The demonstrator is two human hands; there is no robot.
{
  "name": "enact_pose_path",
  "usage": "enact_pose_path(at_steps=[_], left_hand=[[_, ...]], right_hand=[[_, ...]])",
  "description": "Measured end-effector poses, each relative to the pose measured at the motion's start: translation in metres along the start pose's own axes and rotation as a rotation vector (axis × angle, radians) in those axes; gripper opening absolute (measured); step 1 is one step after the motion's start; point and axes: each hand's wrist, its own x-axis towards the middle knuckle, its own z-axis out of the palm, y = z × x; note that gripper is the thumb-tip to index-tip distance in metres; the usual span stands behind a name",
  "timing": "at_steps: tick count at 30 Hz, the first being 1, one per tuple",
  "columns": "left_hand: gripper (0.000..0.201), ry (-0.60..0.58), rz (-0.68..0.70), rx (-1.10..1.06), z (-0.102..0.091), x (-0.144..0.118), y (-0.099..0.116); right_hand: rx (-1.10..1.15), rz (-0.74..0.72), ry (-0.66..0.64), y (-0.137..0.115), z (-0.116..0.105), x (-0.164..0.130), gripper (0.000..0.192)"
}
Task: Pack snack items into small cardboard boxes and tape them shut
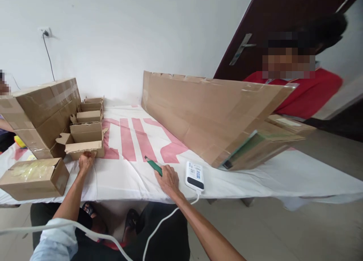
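My right hand (169, 179) rests on the white and pink cloth of the table (136, 177) and grips a green-handled utility knife (153, 165) that points away to the left. My left hand (86, 160) reaches to the front edge of a small open cardboard box (85, 142) and touches it. A row of similar small open boxes (89, 111) runs back behind that one. A white power bank (194, 175) with a cable lies just right of my right hand.
A big taped carton (42, 109) stands at the left, and a smaller closed box (34, 177) lies at the table's front left corner. A long flat cardboard piece (210, 109) lies across the right side. Behind it stands a person in a red shirt (306, 90).
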Motion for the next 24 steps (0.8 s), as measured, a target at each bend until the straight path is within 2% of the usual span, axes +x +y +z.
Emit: enact_pose_path(at_steps=[6, 14, 20, 24], left_hand=[[0.042, 0.004, -0.123, -0.028, 0.002, 0.024, 0.006], [0.039, -0.056, -0.144, -0.046, 0.004, 0.034, 0.01], [0.04, -0.062, -0.184, -0.012, -0.004, 0.038, 0.004], [0.04, -0.08, -0.155, 0.015, -0.008, 0.038, 0.001]], right_hand=[[-0.002, -0.005, -0.003, 0.001, 0.001, 0.0, 0.015], [-0.009, -0.009, -0.015, 0.0, -0.003, -0.001, 0.014], [-0.024, -0.007, -0.033, -0.001, -0.006, -0.002, 0.015], [-0.024, -0.007, -0.035, -0.001, -0.006, -0.002, 0.015]])
